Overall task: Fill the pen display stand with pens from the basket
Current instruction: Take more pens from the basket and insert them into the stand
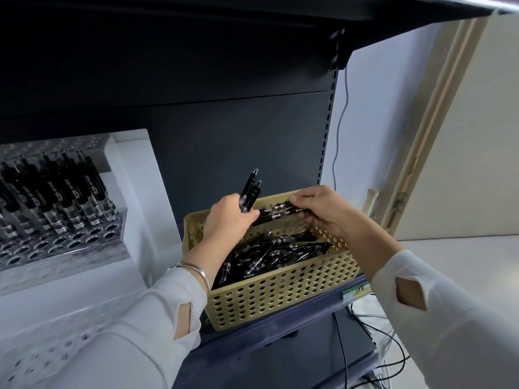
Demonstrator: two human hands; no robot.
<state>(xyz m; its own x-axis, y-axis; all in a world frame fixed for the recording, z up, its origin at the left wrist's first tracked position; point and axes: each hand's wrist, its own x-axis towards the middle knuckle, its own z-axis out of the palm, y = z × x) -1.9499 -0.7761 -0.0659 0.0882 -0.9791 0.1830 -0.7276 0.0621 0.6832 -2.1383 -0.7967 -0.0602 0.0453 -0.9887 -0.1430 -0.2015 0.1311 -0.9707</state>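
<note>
A tan perforated basket [283,290] stands on the shelf with several black pens [269,254] lying inside. Above its far side, my left hand [229,217] grips two upright black pens [251,189] whose clicker ends point up. My right hand [323,210] pinches two more black pens [276,211] that lie crosswise between both hands, their left ends touching my left fingers. At the left stands the clear acrylic pen display stand [84,240]; its rear rows hold several black pens [56,195] and its front holes are bare.
A dark metal back panel [238,141] rises behind the shelf, with another shelf overhead. A white riser [134,169] backs the stand. Cables [373,338] hang below the shelf at the right, near a white wall and a door frame [427,141].
</note>
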